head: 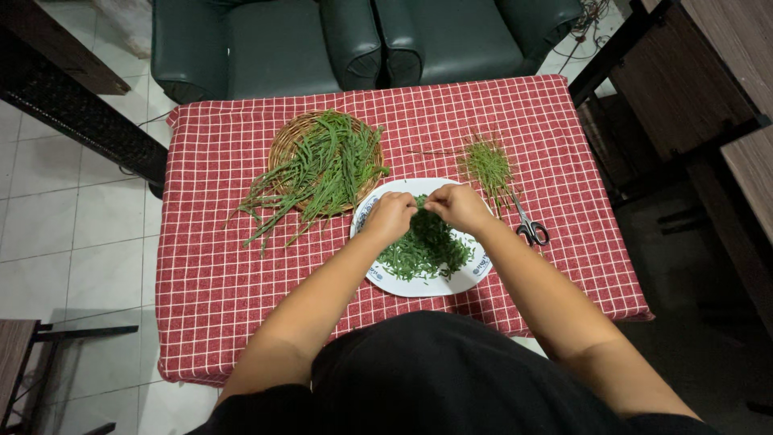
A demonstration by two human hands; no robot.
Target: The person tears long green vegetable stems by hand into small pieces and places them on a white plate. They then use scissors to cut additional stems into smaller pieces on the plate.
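Green sprig (420,203) pinched between left hand (391,216) and right hand (457,206) fingertips over white plate (451,283)

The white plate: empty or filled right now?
Partly filled: the white plate holds a heap of green leaf pieces across its middle, with bare rim showing around it.
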